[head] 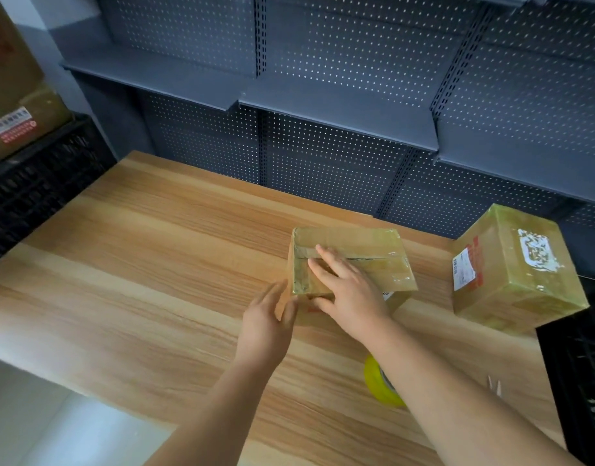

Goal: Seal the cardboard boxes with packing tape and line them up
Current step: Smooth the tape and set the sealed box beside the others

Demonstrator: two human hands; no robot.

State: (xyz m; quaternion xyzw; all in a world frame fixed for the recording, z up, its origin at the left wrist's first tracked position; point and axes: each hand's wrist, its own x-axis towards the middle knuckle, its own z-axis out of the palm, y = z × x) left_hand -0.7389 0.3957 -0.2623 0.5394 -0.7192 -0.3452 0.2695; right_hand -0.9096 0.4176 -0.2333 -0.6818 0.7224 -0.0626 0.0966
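A small cardboard box (373, 250) covered in shiny tape sits on the wooden table (138, 264), right of centre. My right hand (343, 284) lies flat on its top, fingers straight, thumb over the near edge. My left hand (269, 317) touches the box's near left corner with straight fingers. A second taped box (518, 270) with a white label stands at the table's right edge. A yellow tape roll (380, 381) lies near the front edge, partly hidden by my right forearm.
Grey pegboard shelving (340, 112) runs behind the table. A black crate (37, 183) with a large cardboard box (13, 79) on it stands at the left. Another black crate (578, 381) is at the right. Small pale sticks (494, 386) lie near it.
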